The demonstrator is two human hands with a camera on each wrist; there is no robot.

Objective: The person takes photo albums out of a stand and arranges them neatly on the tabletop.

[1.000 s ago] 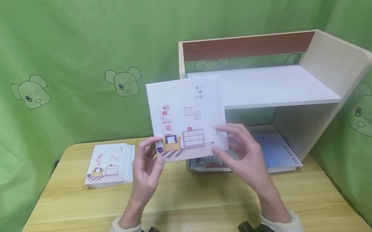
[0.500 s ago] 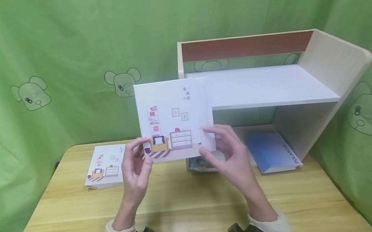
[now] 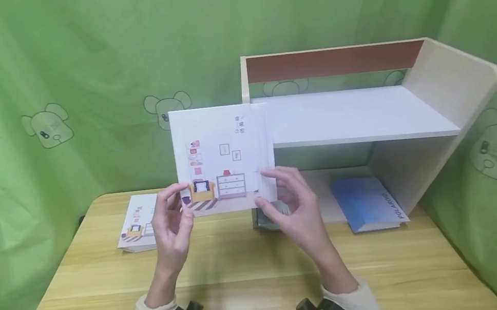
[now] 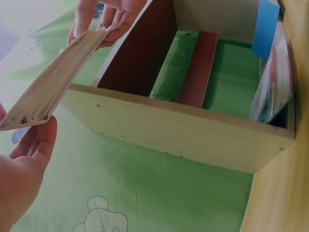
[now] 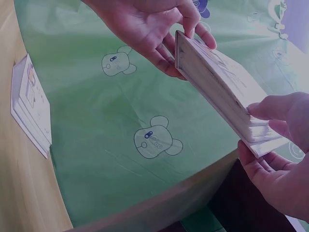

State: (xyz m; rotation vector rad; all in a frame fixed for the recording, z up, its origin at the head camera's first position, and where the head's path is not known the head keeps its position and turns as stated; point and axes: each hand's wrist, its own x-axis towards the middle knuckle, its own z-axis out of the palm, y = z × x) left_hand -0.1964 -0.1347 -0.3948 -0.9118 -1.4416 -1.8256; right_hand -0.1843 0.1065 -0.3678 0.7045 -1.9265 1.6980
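Observation:
Both hands hold a white book (image 3: 201, 130) up in front of me, its cover drawn with an armchair and a chest of drawers. My left hand (image 3: 170, 232) pinches its left lower edge between thumb and fingers. At the opposite side, my right hand (image 3: 296, 208) grips the lower right part, thumb low and fingers above. The page edges of the book (image 4: 58, 77) face the left wrist camera. In the right wrist view the book (image 5: 212, 96) slants between the two hands. A matching white book (image 3: 137, 218) lies on the table at the left, partly covered by the left hand.
A two-level wooden shelf unit (image 3: 355, 113) stands at the back right. On its lower level a blue book (image 3: 366, 202) marked POLAROID leans out over the front, and a dark-green book (image 3: 267, 221) shows partly behind the held one. A green curtain (image 3: 91, 50) surrounds the wooden table (image 3: 84, 299).
Both hands have moved left with the white book, staying in the same grip. More of the blue book now shows, and the left hand covers more of the book on the table.

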